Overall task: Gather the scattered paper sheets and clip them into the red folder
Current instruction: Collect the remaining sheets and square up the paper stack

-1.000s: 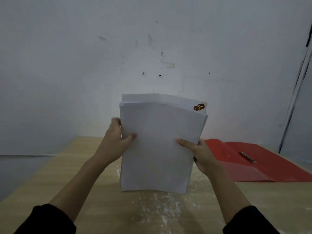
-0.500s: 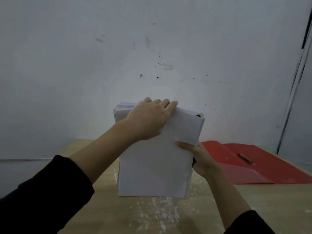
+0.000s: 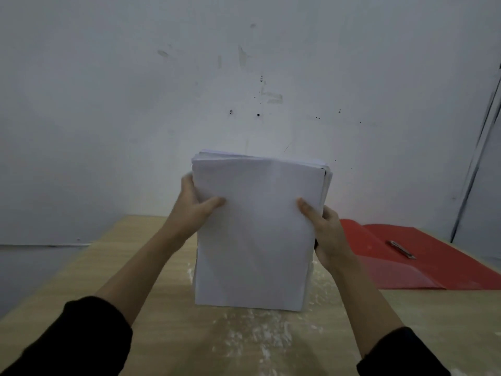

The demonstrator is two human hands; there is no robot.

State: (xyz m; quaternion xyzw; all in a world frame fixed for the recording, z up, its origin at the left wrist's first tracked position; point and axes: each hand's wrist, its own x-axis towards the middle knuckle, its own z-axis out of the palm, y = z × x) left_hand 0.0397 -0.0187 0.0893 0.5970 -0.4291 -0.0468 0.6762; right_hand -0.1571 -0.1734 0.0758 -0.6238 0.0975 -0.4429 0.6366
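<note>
I see the left hand (image 3: pixel 193 213) and right hand (image 3: pixel 326 232) gripping the paper stack (image 3: pixel 254 240) by its side edges, upright on the wooden table (image 3: pixel 130 267), near the open red folder (image 3: pixel 439 270). The sheets seem light, floppy and slippery; I would squeeze both edges firmly.

The upright paper stack (image 3: pixel 254 234), flanked by the left hand (image 3: pixel 192 210) and right hand (image 3: pixel 325 229) gripping its side edges, blocks the middle of the table (image 3: pixel 130 256), bare wood shows to its left and in front, and the open red folder (image 3: pixel 433 267) with its metal clip (image 3: pixel 402 249) covers the right.
</note>
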